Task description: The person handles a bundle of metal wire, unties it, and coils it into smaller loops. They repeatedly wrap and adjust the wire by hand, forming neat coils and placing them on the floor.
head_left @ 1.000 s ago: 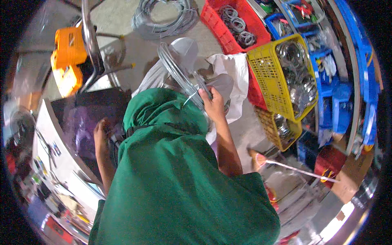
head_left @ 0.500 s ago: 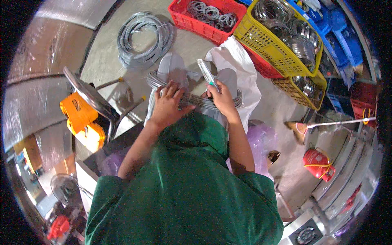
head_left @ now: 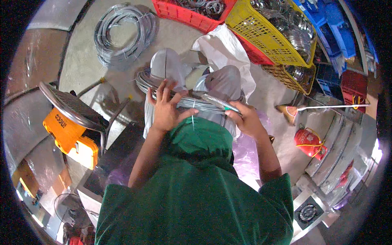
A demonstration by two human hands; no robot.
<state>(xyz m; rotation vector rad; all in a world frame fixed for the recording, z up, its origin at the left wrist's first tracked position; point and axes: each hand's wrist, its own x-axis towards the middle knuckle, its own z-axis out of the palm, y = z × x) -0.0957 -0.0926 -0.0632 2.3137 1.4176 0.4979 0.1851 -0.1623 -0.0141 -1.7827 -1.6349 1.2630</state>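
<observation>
Across my lap lies a coil of grey wire [head_left: 143, 81], its strands bundled and a pale cable tie [head_left: 193, 118] round them in the middle. My left hand [head_left: 165, 108] rests on the coil's near side, fingers spread and thumb out toward the tie. In my right hand [head_left: 245, 116] is a slim silver utility knife [head_left: 218, 102] with a green part near my fingers. The knife slants up and left over the right part of the strands; whether its tip touches them I cannot tell. Grey-covered knees or shoes [head_left: 220, 83] show beyond the coil.
Another wire coil [head_left: 122, 36] lies on the floor at far left. A red crate [head_left: 188, 18] and a yellow crate [head_left: 265, 38] hold metal coils. White sacking [head_left: 228, 49] lies ahead. A metal-framed chair [head_left: 77, 110] stands left, a red gas cylinder [head_left: 310, 143] right.
The knife has swung from pointing up to lying low over the coil as my right hand came nearer and rightward. The cable tie is now visible. The whole view has shifted.
</observation>
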